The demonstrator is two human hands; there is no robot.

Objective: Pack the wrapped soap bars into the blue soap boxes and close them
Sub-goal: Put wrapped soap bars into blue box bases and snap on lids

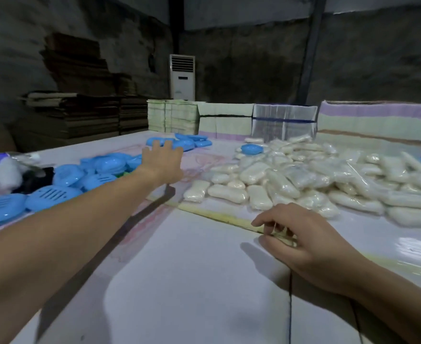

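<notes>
A large heap of white soap bars in clear wrap (pixel 303 180) covers the right half of the table. Blue soap boxes (pixel 97 170) lie in a pile at the left, with more blue boxes (pixel 189 142) farther back and a single one (pixel 251 148) beside the soap heap. My left hand (pixel 163 165) is stretched far forward over the table between the two groups of boxes, fingers spread, holding nothing. Close to the nearest soap bars, my right hand (pixel 301 237) hovers low over the table with loosely curled fingers; a bit of clear wrap seems to sit under its fingertips.
The white table (pixel 192 281) has a yellowish seam running across it. White and dark items (pixel 18 173) lie at the far left. Stacks of flat printed cartons (pixel 229 119) line the back edge. Folded cardboard and a standing air conditioner (pixel 182 76) are behind.
</notes>
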